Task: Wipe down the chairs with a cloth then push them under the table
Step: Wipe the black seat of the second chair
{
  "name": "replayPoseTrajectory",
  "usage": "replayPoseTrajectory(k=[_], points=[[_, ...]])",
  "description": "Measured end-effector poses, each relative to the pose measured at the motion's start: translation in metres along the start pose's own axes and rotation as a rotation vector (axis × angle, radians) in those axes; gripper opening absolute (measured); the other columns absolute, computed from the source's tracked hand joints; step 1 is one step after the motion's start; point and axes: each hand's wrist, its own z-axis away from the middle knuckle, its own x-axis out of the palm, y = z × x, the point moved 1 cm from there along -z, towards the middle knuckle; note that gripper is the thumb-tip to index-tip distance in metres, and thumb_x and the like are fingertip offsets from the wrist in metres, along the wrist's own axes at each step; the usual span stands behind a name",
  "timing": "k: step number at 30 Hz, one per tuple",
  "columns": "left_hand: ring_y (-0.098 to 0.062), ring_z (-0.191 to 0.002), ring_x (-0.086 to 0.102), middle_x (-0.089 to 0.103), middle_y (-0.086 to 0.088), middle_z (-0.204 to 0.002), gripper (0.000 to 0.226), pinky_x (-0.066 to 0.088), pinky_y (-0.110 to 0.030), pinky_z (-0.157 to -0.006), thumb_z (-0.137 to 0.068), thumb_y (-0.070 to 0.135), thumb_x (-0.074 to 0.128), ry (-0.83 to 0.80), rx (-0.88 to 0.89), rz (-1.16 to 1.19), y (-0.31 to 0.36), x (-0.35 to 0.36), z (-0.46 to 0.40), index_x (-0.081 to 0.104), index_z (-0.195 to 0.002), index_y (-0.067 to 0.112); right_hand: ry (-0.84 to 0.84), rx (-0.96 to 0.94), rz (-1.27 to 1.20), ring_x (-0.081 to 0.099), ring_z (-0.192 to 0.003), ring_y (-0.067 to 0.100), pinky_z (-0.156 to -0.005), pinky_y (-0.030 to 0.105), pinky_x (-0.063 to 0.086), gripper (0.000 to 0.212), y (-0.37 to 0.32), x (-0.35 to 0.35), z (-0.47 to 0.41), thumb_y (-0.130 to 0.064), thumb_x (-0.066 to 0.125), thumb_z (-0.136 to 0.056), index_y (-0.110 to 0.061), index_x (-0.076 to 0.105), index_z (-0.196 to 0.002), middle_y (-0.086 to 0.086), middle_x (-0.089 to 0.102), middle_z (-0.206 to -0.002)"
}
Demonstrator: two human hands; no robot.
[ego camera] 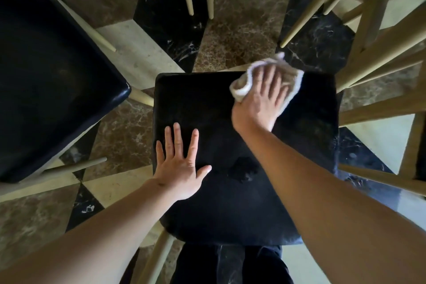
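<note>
Down below, the floor (239, 37) is shiny stone in brown, black and cream shapes. A big black chair (46, 71) stands at the left, with pale wooden legs. Right in the middle is the black chair seat (207, 104) being wiped, and dark trousers (207, 265) show just under its near edge. More pale wooden legs (380, 53) crowd the far and right sides. The left hand (182, 168) lies flat on the seat's near left part, fingers spread wide. The right hand (262, 101) presses flat on a white cloth (244, 85) at the seat's far right corner, fingers slightly apart and blurry. No writing shows anywhere.
</note>
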Motion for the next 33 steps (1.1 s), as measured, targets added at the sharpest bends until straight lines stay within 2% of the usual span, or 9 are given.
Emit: replayPoseTrajectory(k=[2,5,7,10,13,17,25,29,33], points=[[-0.041,-0.143,-0.042,-0.056,-0.019,-0.146,0.096,-0.013,-0.061,-0.120,-0.094,0.075,0.023,-0.004,-0.016,-0.016,0.003,0.000,-0.001,-0.045,-0.144,0.028,-0.098,-0.257,0.001,-0.006,-0.156,0.031,-0.124,0.050,-0.009,0.085,-0.054,0.012,0.015,-0.035,0.046,-0.090,-0.016,0.005,-0.162,0.012,-0.004,-0.170],[-0.047,-0.150,-0.023,-0.021,-0.024,-0.165,0.082,-0.015,-0.063,-0.117,-0.098,0.060,0.021,-0.109,-0.048,-0.087,0.002,-0.003,-0.002,-0.008,-0.161,0.015,-0.260,-0.524,0.048,-0.019,-0.154,0.027,-0.120,0.048,-0.022,0.083,-0.121,0.032,0.045,-0.033,0.042,-0.096,-0.018,-0.006,-0.161,0.008,-0.017,-0.168],[-0.046,-0.153,-0.011,-0.005,-0.020,-0.169,0.072,-0.008,-0.066,-0.121,-0.098,0.045,0.009,-0.167,-0.030,-0.171,0.001,-0.008,0.000,-0.003,-0.162,0.015,-0.331,-0.682,0.083,-0.020,-0.154,0.025,-0.121,0.048,-0.021,0.083,-0.139,0.038,0.059,-0.033,0.045,-0.096,-0.020,-0.004,-0.162,0.005,-0.017,-0.169],[-0.044,-0.153,-0.012,-0.006,-0.019,-0.169,0.084,-0.015,-0.059,-0.120,-0.093,0.065,0.006,-0.098,-0.033,-0.071,0.001,-0.012,0.003,0.000,-0.162,0.018,-0.352,-0.879,0.106,-0.016,-0.155,0.019,-0.124,0.048,-0.009,0.081,-0.119,0.032,0.052,-0.033,0.046,-0.096,-0.026,-0.001,-0.162,-0.003,-0.011,-0.170],[-0.041,-0.151,-0.024,-0.029,-0.021,-0.163,0.093,-0.011,-0.056,-0.122,-0.093,0.077,0.020,0.012,-0.031,-0.054,0.000,-0.006,0.003,-0.019,-0.159,0.024,-0.324,-0.948,0.138,-0.011,-0.156,0.016,-0.125,0.048,-0.003,0.079,-0.065,0.017,0.033,-0.036,0.046,-0.097,-0.029,0.002,-0.162,-0.007,-0.004,-0.170],[-0.039,-0.149,-0.032,-0.052,-0.016,-0.149,0.098,-0.006,-0.057,-0.123,-0.093,0.076,0.026,0.090,-0.018,-0.030,0.001,-0.001,0.003,-0.047,-0.141,0.032,-0.225,-0.555,-0.036,0.004,-0.156,0.021,-0.127,0.047,0.002,0.072,0.036,-0.019,0.020,-0.020,0.047,-0.096,-0.018,0.017,-0.161,0.001,0.012,-0.169],[-0.037,-0.154,-0.017,-0.025,-0.019,-0.166,0.093,0.005,-0.054,-0.125,-0.095,0.071,0.030,0.219,-0.079,0.005,0.012,0.005,0.016,-0.029,-0.154,0.030,-0.056,-0.107,-0.082,0.023,-0.152,0.033,-0.123,0.053,0.017,0.079,0.176,-0.092,0.027,-0.002,0.060,-0.085,-0.003,0.027,-0.157,0.018,0.030,-0.162],[-0.036,-0.155,-0.014,-0.020,-0.017,-0.167,0.091,0.007,-0.051,-0.126,-0.094,0.071,0.031,0.234,-0.086,0.017,0.012,0.002,0.021,-0.017,-0.160,0.030,0.034,0.165,-0.093,0.009,-0.156,0.029,-0.127,0.045,0.007,0.079,0.193,-0.106,0.031,-0.005,0.053,-0.089,-0.001,0.017,-0.159,0.018,0.015,-0.167],[-0.033,-0.156,-0.012,-0.019,-0.013,-0.169,0.087,0.008,-0.049,-0.126,-0.098,0.066,0.035,0.231,-0.109,0.074,0.017,0.007,0.032,-0.013,-0.161,0.029,-0.096,0.137,-0.095,0.001,-0.157,0.024,-0.126,0.043,0.010,0.083,0.154,-0.068,0.060,-0.002,0.053,-0.090,-0.002,0.009,-0.160,0.013,0.004,-0.169]])
